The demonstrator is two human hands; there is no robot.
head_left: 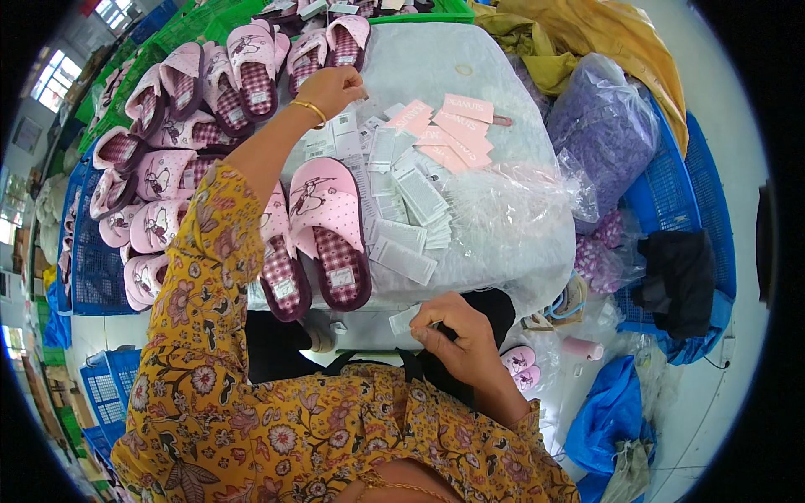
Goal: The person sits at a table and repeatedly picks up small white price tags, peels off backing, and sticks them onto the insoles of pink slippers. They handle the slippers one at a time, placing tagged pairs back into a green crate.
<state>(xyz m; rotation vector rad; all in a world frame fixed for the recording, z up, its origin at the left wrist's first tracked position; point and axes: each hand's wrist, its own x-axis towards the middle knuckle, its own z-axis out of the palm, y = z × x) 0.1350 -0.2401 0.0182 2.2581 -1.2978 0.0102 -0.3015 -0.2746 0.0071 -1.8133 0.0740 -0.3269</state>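
My right hand (pixel 463 335) is in front of the table's near edge, its thumb and forefinger pinched on a small white tag (pixel 404 320). Further off, my left hand (pixel 330 90), below a gold bangle, reaches over the table with its fingers drawn together. What it grips, if anything, I cannot make out. Beneath that hand lie loose white tags (pixel 419 194), spread across the middle of the table. A pair of pink dotted slippers with dark checked insoles stands at the near edge; the right-hand slipper (pixel 325 230) shows whole, while my left arm partly covers the left-hand slipper (pixel 283 272).
More pink slippers (pixel 251 71) are heaped at the left and back, beside green crates (pixel 449 10) and a blue basket (pixel 101 281). Pink cards (pixel 463 126) and clear plastic bags (pixel 503 210) lie on the plastic-covered table (pixel 419 54). A bagged purple bundle (pixel 608 126) stands at right.
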